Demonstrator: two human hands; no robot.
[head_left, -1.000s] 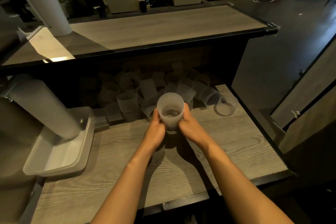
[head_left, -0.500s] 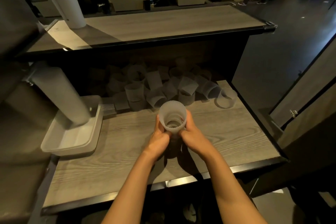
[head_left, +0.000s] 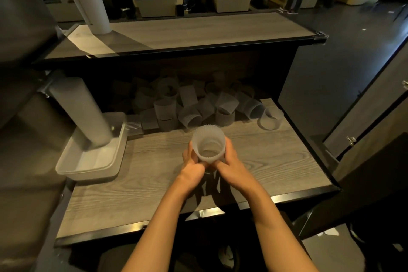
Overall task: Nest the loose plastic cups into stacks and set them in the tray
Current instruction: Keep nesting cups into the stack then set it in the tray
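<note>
Frosted plastic cup stack [head_left: 208,147] held upright between both grips, left hand [head_left: 192,162] and right hand [head_left: 229,163] curled round its lower part, above the wood-grain surface [head_left: 265,161]. Well apart from the tray [head_left: 92,164] at left, already carrying a tall leaning stack [head_left: 81,112]. Loose cups [head_left: 198,104] heaped behind. Likely hazard: stack tipping or separating during carry, given low hold.

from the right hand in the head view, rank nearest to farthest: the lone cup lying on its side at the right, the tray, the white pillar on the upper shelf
From the right hand:
1. Lone cup, lying beyond it to the right.
2. Tray, at the counter's left edge.
3. White pillar, far back left on the upper shelf.
</note>
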